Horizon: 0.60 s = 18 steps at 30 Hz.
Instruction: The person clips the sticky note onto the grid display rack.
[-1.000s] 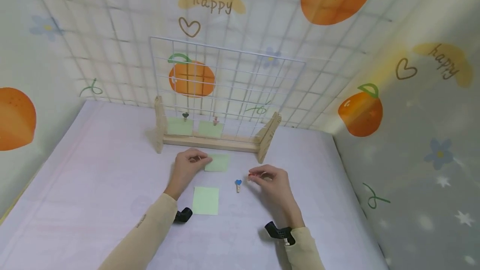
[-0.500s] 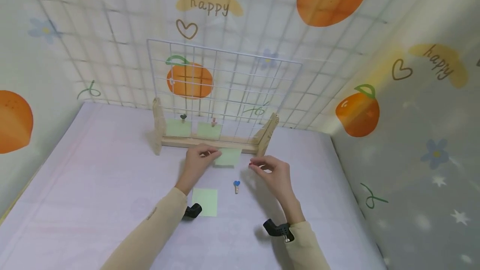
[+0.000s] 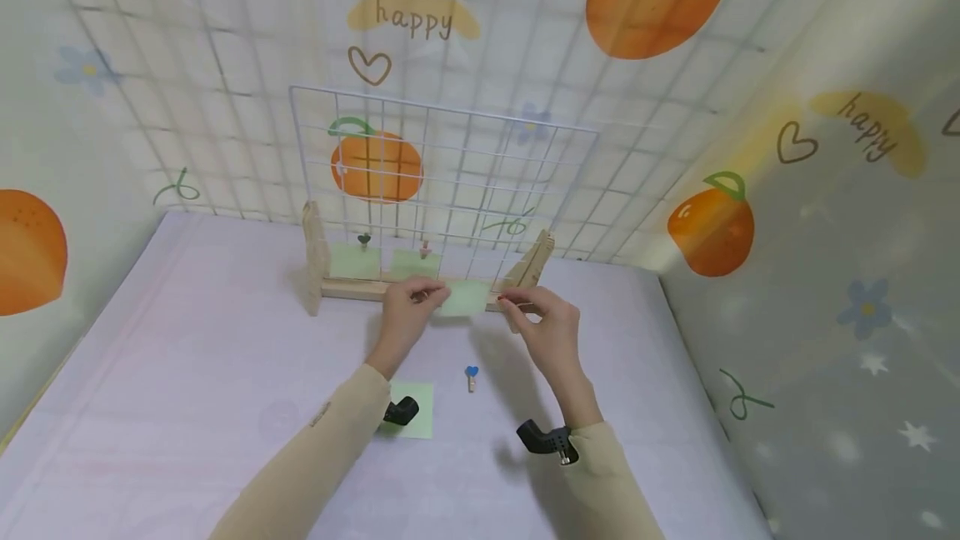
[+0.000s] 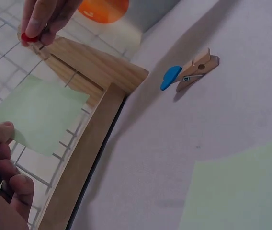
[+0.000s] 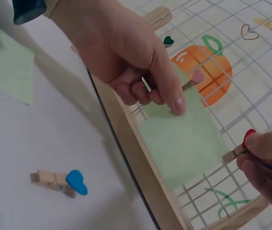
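My left hand (image 3: 408, 312) pinches a pale green sticky note (image 3: 465, 298) by its left edge, in front of the wire grid (image 3: 468, 182). In my right hand (image 3: 546, 323) is a small wooden clothespin (image 5: 235, 152) with a red top (image 5: 249, 137), pinched between thumb and fingers. Its tip is right by the note's edge in the right wrist view. Two green notes hang low on the grid: one (image 3: 355, 262) under a dark green heart clothespin (image 3: 364, 240), the other (image 3: 415, 264) under a pink heart clothespin (image 3: 424, 249).
A clothespin with a blue heart (image 4: 193, 74) lies on the white tabletop (image 3: 225, 373). Another green note (image 3: 420, 419) lies nearer me, partly behind the left wrist camera. Wooden feet (image 3: 313, 261) and a wooden bar (image 4: 85, 158) support the grid. Patterned cloth stands behind and at the sides.
My left hand has lifted the note off the table and carried it forward and right to the grid. My right hand has brought the red clothespin forward beside it.
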{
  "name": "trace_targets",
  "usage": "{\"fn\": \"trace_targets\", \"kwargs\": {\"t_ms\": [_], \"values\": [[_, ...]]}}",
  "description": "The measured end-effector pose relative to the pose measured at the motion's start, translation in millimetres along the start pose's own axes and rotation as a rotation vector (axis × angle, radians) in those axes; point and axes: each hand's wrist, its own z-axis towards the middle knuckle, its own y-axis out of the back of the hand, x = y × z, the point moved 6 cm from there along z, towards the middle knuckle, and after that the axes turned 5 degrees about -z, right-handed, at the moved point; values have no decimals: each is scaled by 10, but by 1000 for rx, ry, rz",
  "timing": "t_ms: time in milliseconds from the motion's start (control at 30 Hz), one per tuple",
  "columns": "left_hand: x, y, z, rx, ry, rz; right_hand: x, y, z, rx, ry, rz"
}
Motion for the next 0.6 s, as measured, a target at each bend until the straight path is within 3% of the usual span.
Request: {"fn": "trace_targets", "kwargs": {"t_ms": [233, 400, 600], "values": [[17, -79, 9, -4, 47, 3, 63, 10, 108, -49, 6, -6], [-46, -87, 50, -19, 32, 21, 105, 34, 271, -96, -9, 3], [-101, -105, 120, -34, -15, 14, 248, 41, 426, -140, 81, -73]]}}
